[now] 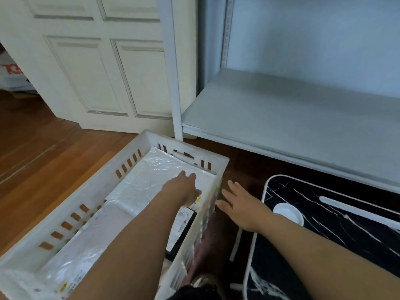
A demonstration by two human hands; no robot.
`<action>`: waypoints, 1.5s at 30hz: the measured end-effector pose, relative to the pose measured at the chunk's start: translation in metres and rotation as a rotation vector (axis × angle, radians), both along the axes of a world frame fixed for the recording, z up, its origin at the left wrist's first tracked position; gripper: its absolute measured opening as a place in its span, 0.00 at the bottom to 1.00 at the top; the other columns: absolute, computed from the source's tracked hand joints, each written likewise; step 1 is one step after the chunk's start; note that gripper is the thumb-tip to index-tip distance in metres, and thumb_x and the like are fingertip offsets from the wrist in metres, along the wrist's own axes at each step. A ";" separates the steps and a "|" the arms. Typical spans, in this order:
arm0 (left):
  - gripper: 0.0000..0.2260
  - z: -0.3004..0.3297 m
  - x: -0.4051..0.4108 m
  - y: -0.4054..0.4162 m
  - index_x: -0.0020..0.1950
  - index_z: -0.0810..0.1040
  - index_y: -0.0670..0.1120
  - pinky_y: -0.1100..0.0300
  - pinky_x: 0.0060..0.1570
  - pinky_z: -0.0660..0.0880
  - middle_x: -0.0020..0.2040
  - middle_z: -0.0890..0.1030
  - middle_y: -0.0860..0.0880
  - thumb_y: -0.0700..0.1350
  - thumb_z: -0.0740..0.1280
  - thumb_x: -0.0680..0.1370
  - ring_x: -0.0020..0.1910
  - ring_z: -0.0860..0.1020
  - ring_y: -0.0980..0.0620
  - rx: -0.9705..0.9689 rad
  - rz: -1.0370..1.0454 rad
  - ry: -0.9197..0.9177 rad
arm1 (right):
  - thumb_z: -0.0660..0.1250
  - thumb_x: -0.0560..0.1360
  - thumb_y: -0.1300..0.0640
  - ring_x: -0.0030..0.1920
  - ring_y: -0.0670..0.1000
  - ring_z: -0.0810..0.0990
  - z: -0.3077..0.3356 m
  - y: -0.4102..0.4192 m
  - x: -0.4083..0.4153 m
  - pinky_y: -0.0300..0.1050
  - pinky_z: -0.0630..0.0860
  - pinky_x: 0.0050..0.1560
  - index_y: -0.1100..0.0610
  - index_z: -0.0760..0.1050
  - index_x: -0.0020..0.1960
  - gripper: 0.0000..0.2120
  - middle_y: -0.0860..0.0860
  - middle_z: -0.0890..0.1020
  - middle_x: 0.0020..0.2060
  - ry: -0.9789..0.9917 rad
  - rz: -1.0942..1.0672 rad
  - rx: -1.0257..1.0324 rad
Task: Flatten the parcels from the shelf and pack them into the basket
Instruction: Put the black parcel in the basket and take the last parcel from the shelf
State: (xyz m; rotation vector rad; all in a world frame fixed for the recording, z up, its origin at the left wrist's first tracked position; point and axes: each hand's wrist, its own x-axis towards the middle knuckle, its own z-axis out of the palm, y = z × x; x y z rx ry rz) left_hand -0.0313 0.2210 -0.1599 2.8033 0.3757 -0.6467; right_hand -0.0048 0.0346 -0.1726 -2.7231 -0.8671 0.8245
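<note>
A white slotted plastic basket stands on the wooden floor at lower left. Flat white plastic parcels lie inside it, and another parcel with a printed label lies at its near end. My left hand reaches into the basket with straight fingers resting on the top parcel near the far right corner. My right hand hovers outside the basket's right wall, fingers spread and holding nothing. A dark parcel with a white label leans inside against that right wall. The grey shelf at right is bare.
A white panelled door stands behind the basket, beside the shelf's white post. A black marbled board with a white round disc lies on the floor at right. A bag with red print sits at far left.
</note>
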 end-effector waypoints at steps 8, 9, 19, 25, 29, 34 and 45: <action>0.28 0.071 0.044 -0.148 0.79 0.54 0.46 0.54 0.75 0.54 0.79 0.55 0.45 0.54 0.58 0.82 0.77 0.54 0.48 -0.182 -0.319 -0.162 | 0.47 0.81 0.38 0.78 0.53 0.50 0.046 -0.146 0.025 0.54 0.55 0.75 0.56 0.64 0.75 0.30 0.55 0.56 0.78 -0.120 -0.294 -0.092; 0.28 0.073 0.046 -0.166 0.79 0.54 0.45 0.55 0.75 0.52 0.79 0.54 0.46 0.54 0.58 0.82 0.78 0.53 0.49 -0.209 -0.333 -0.151 | 0.47 0.81 0.38 0.78 0.53 0.50 0.050 -0.169 0.026 0.54 0.54 0.75 0.56 0.64 0.75 0.31 0.55 0.56 0.78 -0.120 -0.355 -0.067; 0.27 0.078 0.086 -0.325 0.78 0.56 0.47 0.56 0.73 0.51 0.80 0.46 0.45 0.54 0.58 0.82 0.78 0.50 0.48 -0.329 -0.383 -0.250 | 0.45 0.82 0.40 0.78 0.55 0.41 0.081 -0.394 0.021 0.59 0.54 0.75 0.57 0.64 0.74 0.29 0.54 0.48 0.79 -0.430 -0.859 -0.208; 0.27 0.072 0.102 -0.379 0.78 0.56 0.47 0.57 0.72 0.53 0.79 0.44 0.45 0.53 0.58 0.82 0.77 0.53 0.47 -0.338 -0.406 -0.289 | 0.50 0.83 0.44 0.77 0.60 0.36 0.084 -0.472 0.037 0.66 0.49 0.73 0.49 0.63 0.74 0.22 0.56 0.42 0.78 -0.424 -0.960 -0.415; 0.26 0.057 0.115 -0.390 0.78 0.57 0.45 0.56 0.73 0.52 0.79 0.47 0.44 0.53 0.58 0.82 0.78 0.52 0.47 -0.344 -0.344 -0.241 | 0.50 0.83 0.45 0.76 0.61 0.33 0.071 -0.494 0.056 0.69 0.46 0.73 0.47 0.63 0.75 0.22 0.54 0.39 0.78 -0.346 -0.934 -0.455; 0.25 0.047 0.117 -0.395 0.77 0.59 0.44 0.55 0.70 0.59 0.78 0.52 0.43 0.52 0.58 0.82 0.74 0.60 0.45 -0.332 -0.338 -0.214 | 0.50 0.83 0.45 0.76 0.59 0.31 0.064 -0.517 0.074 0.69 0.42 0.72 0.51 0.59 0.77 0.24 0.51 0.40 0.78 -0.313 -0.918 -0.495; 0.23 0.047 0.101 -0.392 0.70 0.70 0.43 0.49 0.63 0.74 0.65 0.74 0.45 0.53 0.65 0.79 0.61 0.75 0.48 -1.001 0.234 -0.124 | 0.50 0.82 0.44 0.74 0.54 0.59 0.067 -0.416 0.044 0.57 0.50 0.74 0.55 0.65 0.73 0.24 0.51 0.62 0.75 -0.574 -0.523 -0.176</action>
